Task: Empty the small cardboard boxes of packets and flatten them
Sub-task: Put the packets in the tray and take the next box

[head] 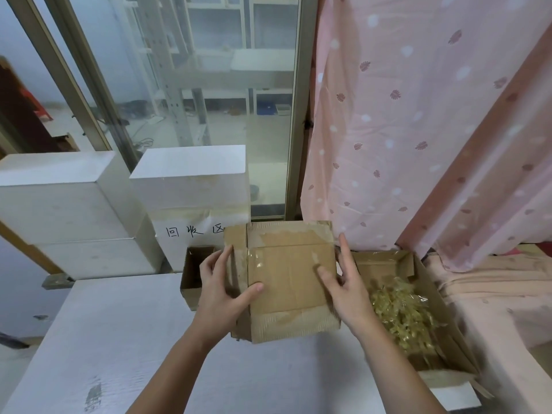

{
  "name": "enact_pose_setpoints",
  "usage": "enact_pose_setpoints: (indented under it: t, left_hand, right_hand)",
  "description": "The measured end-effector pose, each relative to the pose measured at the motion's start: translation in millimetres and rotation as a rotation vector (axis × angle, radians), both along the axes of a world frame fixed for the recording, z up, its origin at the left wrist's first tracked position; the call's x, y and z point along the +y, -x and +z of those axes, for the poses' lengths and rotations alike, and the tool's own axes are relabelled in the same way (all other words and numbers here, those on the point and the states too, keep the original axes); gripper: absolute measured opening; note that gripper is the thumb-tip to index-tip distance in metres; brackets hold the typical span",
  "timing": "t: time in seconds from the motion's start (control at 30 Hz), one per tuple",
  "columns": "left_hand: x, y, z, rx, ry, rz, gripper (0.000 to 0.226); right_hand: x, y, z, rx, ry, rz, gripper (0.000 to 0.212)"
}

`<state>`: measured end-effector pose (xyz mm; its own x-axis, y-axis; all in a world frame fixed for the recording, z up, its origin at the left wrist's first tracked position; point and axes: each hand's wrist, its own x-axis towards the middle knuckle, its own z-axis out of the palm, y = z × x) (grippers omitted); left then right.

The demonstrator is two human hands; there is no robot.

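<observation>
- Subject: a small cardboard box [286, 279] sits at the middle of the white table [119, 339], taped face up, between both hands.
- Left hand [222, 289]: grips the box's left edge, fingers curled over the far-left side, thumb lying flat across the top panel.
- Right hand [343, 282]: fingers straight and spread, pressed against the box's right side and top; it encloses nothing.
- Clear tape [254, 261] runs across the top seam and appears intact. Whether the box is emptied cannot be told from this view.
- Right of the box, touching or just beside it, stands a larger open carton [418, 264] holding a heap of clear packets [400, 318] with yellowish contents.
- Left, behind the left hand, an open brown box [191, 270] shows a dark interior; contents not visible.
- Far left: stacked white boxes [68, 210], one bearing a handwritten label [194, 231].
- Step judged in hand: handling or turning the box, ahead of either opening or collapsing it.
- Next move requires: finding an open or breakable seam, confirming no packets remain inside, then pushing opposite walls inward. Taped flaps may resist and need splitting first.
</observation>
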<state>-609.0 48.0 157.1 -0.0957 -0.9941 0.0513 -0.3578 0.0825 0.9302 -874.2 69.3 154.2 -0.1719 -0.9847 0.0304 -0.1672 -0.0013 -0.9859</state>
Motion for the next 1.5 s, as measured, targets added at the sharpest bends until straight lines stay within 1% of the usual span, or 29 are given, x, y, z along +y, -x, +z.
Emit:
enact_pose_setpoints:
  t: [0.07, 0.13, 0.23, 0.3, 0.4, 0.47, 0.5, 0.63, 0.77, 0.9, 1.1, 1.27, 1.37, 1.43, 1.5]
  left_hand:
    - [-2.4, 1.6, 1.2, -0.018, -0.029, 0.022, 0.115]
    - [-6.5, 1.0, -0.9, -0.024, -0.046, 0.025, 0.119]
    - [-9.9, -1.6, -5.6, -0.044, -0.099, -0.015, 0.118]
    - [-12.8, -4.3, -9.2, -0.081, -0.142, -0.075, 0.119]
    - [-19.1, -1.8, -18.9, -0.186, -0.171, -0.123, 0.116]
    - [-22.7, 4.7, -27.7, -0.229, -0.177, -0.109, 0.117]
    - [-24.2, 8.4, -32.9, -0.242, -0.185, -0.097, 0.119]
    - [-26.2, 19.6, -58.7, -0.283, -0.287, -0.063, 0.124]
    - [-14.8, 35.9, -102.9, -0.418, -0.421, -0.067, 0.134]
    - [-20.2, 52.8, -140.7, -0.525, -0.499, -0.065, 0.14]
    - [-68.5, 71.6, -161.1, -0.633, -0.461, -0.066, 0.131]
    - [-113.2, 63.1, -174.2, -0.726, -0.428, 0.039, 0.116]
    - [-125.7, 62.1, -190.6, -0.828, -0.483, 0.049, 0.105]
    - [-124.2, 60.7, -204.9, -0.892, -0.553, 0.034, 0.101]
    - [-122.1, 57.2, -213.9, -0.951, -0.572, 0.033, 0.101]
  right_hand:
    - [1.1, 2.7, -2.8, 0.08, -0.022, 0.066, 0.105]
    - [2.3, 4.5, -6.4, 0.105, -0.064, 0.096, 0.114]
    - [4.6, 12.6, -13.4, 0.064, -0.122, 0.058, 0.113]
    - [6.8, 18.7, -18.0, 0.096, -0.154, 0.026, 0.114]
    - [7.5, 22.6, -22.1, 0.263, -0.157, -0.006, 0.114]
    - [5.2, 25.4, -26.4, 0.367, -0.143, 0.0, 0.111]
    - [3.3, 27.4, -29.5, 0.389, -0.148, 0.011, 0.11]
    - [-6.5, 41.1, -51.8, 0.397, -0.288, 0.058, 0.111]
    - [-7.1, 51.7, -96.1, 0.452, -0.456, 0.132, 0.115]
    - [-17.6, 62.1, -135.4, 0.52, -0.538, 0.177, 0.116]
    - [-70.8, 69.2, -164.0, 0.616, -0.586, 0.208, 0.114]
    - [-129.6, 45.4, -177.4, 0.625, -0.571, 0.219, 0.111]
    - [-140.4, 30.0, -194.7, 0.648, -0.612, 0.228, 0.109]
    - [-135.2, 25.4, -206.4, 0.728, -0.614, 0.231, 0.105]
    - [-132.5, 26.9, -214.7, 0.866, -0.58, 0.222, 0.101]
